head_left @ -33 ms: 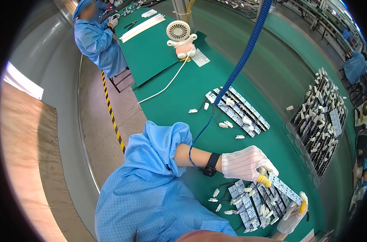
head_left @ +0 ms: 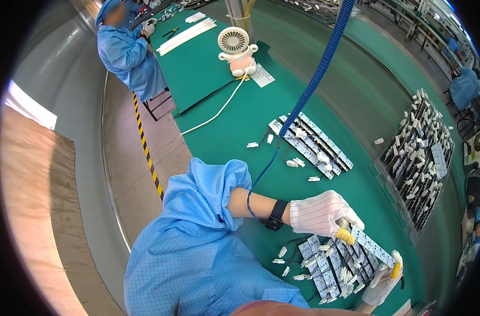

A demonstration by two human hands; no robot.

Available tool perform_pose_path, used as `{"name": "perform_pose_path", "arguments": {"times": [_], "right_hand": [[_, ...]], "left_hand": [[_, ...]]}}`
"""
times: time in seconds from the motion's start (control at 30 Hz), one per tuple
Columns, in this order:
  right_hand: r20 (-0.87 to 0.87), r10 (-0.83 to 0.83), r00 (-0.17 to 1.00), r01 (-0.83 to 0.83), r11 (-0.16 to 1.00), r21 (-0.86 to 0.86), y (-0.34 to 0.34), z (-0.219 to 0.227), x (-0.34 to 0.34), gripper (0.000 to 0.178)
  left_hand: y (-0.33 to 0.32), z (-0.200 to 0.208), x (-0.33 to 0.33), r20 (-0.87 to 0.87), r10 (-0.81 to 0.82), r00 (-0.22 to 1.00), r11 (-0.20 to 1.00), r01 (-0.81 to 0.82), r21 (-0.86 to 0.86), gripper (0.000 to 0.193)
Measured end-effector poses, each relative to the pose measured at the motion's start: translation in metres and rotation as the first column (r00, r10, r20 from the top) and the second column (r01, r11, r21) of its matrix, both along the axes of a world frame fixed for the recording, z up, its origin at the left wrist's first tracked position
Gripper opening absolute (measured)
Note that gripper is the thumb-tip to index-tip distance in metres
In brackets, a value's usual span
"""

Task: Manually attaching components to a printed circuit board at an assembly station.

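My left hand (head_left: pixel 324 215), in a white striped glove with yellow-tipped fingers, is closed on the upper end of a narrow white LED light board (head_left: pixel 376 247). The board's lower right end is pinched by my right hand (head_left: pixel 383 283), gloved the same way. Between the two hands the board is tilted above a pile of similar boards (head_left: pixel 316 266) with dark wires and white plug connectors. Part of the pile is hidden beneath my left hand and the held board. A blue coiled wrist cord (head_left: pixel 316 73) runs down to the black band (head_left: pixel 277 213) on my left wrist.
Farther up the green table lies another group of boards (head_left: pixel 324 145). A clear tray (head_left: pixel 419 163) crammed with wired boards stands at the right. Beyond are a small fan (head_left: pixel 233 41), its white cable and white strips (head_left: pixel 187 37). A co-worker (head_left: pixel 126 52) sits at the far left.
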State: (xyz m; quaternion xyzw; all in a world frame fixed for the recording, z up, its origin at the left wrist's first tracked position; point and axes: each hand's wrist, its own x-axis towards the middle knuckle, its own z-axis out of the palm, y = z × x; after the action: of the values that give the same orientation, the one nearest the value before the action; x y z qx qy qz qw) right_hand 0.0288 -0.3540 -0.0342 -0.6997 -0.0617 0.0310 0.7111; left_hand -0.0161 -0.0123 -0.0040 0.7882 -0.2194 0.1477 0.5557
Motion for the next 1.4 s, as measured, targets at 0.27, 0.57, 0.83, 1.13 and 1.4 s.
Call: {"name": "perform_pose_path", "arguments": {"times": [0.27, 0.57, 0.83, 1.13, 1.4], "right_hand": [[0.011, -0.030, 0.999, 0.031, 0.998, -0.048, 0.017, 0.008, -0.002, 0.053], [0.032, -0.066, 0.997, 0.069, 0.992, -0.104, 0.021, 0.014, -0.008, 0.050], [-0.003, -0.053, 0.999, 0.053, 0.996, -0.077, 0.017, 0.013, -0.005, 0.049], [-0.055, -0.032, 0.998, 0.030, 0.999, -0.031, 0.012, 0.010, -0.003, 0.049], [-0.055, -0.009, 0.998, 0.007, 0.999, -0.034, 0.014, 0.012, -0.009, 0.049]], "left_hand": [[-0.001, 0.000, -0.001, 0.005, 0.003, 1.000, 1.000, -0.003, -0.015, 0.040], [-0.001, 0.000, -0.001, -0.007, 0.009, 1.000, 1.000, -0.009, -0.010, 0.042], [-0.001, 0.000, -0.001, -0.003, 0.009, 1.000, 1.000, -0.009, -0.026, 0.041], [-0.002, -0.003, -0.001, 0.001, 0.019, 1.000, 0.999, -0.019, -0.036, 0.043], [-0.002, -0.001, -0.002, -0.014, 0.027, 1.000, 1.000, -0.027, -0.006, 0.042]]}}
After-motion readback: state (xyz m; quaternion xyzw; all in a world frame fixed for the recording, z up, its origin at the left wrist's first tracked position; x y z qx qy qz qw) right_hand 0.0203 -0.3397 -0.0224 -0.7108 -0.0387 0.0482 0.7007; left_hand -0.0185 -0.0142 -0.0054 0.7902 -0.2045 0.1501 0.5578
